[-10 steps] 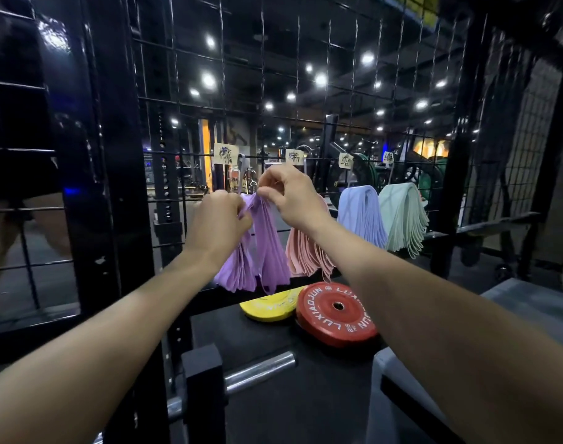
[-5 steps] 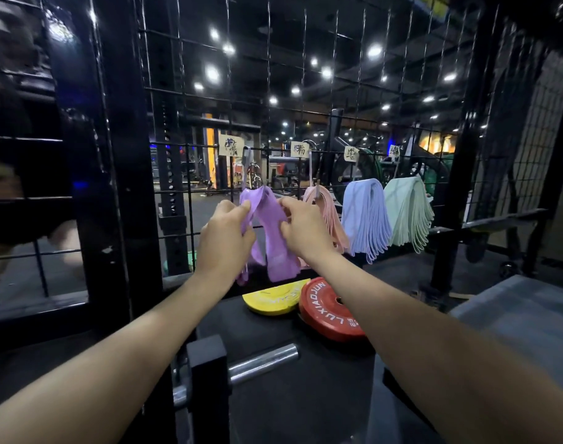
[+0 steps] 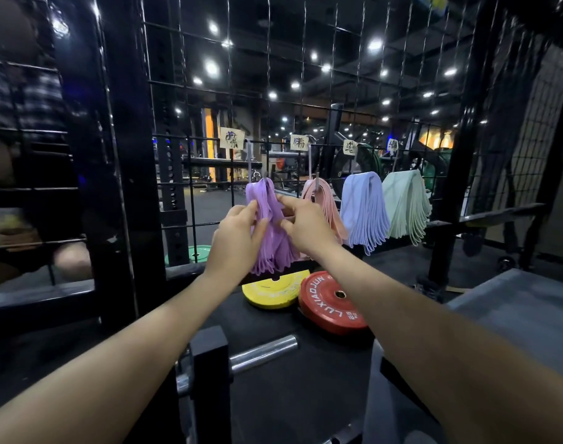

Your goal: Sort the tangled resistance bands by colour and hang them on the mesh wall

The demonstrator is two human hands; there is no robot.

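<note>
A bundle of purple bands hangs from a hook on the black mesh wall, under a paper label. My left hand touches the bundle's left side with fingers loosely bent against it. My right hand pinches strands on its right side. To the right hang a pink bundle, a pale blue bundle and a mint green bundle, each under its own label.
A yellow weight plate and a red plate lie below the bands on a black surface. A chrome bar stub sticks out nearer me. A thick black post stands left; a person stands behind the mesh at far left.
The purple bundle has gone from being held up at the mesh to hanging on its hook. Both hands have dropped slightly and now work its sides.
</note>
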